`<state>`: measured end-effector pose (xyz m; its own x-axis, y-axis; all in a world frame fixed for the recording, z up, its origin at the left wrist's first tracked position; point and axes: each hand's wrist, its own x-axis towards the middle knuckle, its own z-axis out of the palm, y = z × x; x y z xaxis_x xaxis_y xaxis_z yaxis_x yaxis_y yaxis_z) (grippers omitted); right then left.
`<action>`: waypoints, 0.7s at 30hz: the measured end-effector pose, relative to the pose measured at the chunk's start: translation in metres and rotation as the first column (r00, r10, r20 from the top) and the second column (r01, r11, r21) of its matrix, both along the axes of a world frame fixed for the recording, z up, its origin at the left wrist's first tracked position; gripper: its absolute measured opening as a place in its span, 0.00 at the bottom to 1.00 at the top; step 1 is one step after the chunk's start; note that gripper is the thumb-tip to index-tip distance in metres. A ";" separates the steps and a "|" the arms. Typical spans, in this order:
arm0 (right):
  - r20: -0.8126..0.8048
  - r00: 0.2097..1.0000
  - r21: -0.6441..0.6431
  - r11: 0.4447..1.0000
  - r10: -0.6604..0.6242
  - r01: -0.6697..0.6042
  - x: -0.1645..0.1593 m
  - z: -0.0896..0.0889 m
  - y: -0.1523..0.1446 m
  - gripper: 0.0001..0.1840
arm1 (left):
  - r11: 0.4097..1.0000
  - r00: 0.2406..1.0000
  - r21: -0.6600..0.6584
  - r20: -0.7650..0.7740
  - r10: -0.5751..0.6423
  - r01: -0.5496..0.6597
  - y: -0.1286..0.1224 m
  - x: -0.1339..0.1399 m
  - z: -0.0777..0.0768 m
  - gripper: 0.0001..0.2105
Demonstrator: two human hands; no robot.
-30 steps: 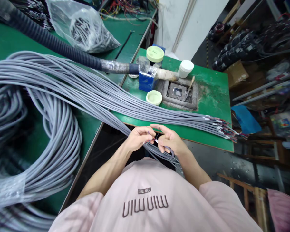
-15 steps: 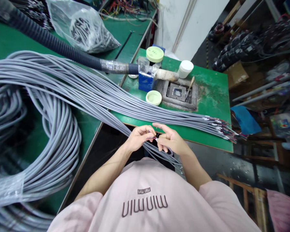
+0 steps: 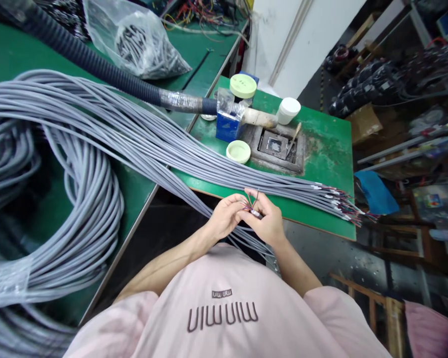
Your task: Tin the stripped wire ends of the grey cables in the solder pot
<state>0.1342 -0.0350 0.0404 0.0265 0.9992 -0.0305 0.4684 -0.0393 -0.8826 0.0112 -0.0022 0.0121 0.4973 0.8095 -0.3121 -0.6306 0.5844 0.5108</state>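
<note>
In front of my shirt, both hands meet at the end of one grey cable. My left hand [image 3: 226, 215] pinches several thin coloured wires [image 3: 250, 203] that fan out of this end. Closed round the cable end [image 3: 256, 213], near its white sleeve, is my right hand [image 3: 268, 219]; a few of the wires stand up beside its index finger. Just beyond my hands a thick bundle of grey cables [image 3: 209, 159] runs across the bench, its stripped ends [image 3: 339, 201] showing white sleeves and dark red and black wires. More grey cables hang below my hands.
A big cable coil [image 3: 93, 199] lies at left. On the green bench [image 3: 328, 144] are a solder pot [image 3: 278, 146] with a stick in it, a pale green lid [image 3: 238, 151], a white tub [image 3: 288, 110] and a blue box [image 3: 227, 127]. A black hose [image 3: 108, 69] crosses above the cables.
My hands have come closer together. My right fingers, spread before, now close round the cable end, and the coloured wires stand fanned upward between both hands.
</note>
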 end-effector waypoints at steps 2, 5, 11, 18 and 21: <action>0.003 0.998 0.047 0.997 -0.064 0.064 -0.001 -0.004 0.000 0.22 | 0.999 0.999 -0.002 0.007 0.047 -0.047 -0.002 0.005 0.002 0.11; -0.076 0.985 0.089 0.983 -0.153 0.160 -0.001 -0.009 0.002 0.18 | 0.994 0.994 0.038 -0.004 0.106 -0.105 -0.004 0.011 0.003 0.12; -0.318 0.943 -0.027 0.995 -0.097 0.093 0.007 -0.011 0.015 0.13 | 0.909 0.936 0.350 -0.180 0.303 -0.226 -0.006 0.013 -0.002 0.11; -0.362 0.924 0.010 0.991 -0.124 0.136 0.004 -0.011 0.020 0.06 | 0.839 0.854 0.472 -0.285 0.434 -0.269 -0.004 0.009 -0.001 0.15; -0.349 0.926 0.097 0.977 -0.146 0.190 0.001 -0.015 0.019 0.05 | 0.869 0.849 0.403 -0.312 0.427 -0.289 -0.003 0.009 -0.001 0.16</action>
<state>0.1355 -0.0156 0.0254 0.2049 0.9770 0.0596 0.1373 0.0316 -0.9900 0.0206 -0.0057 0.0115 0.0498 0.9939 -0.0980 -0.4775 0.1099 0.8717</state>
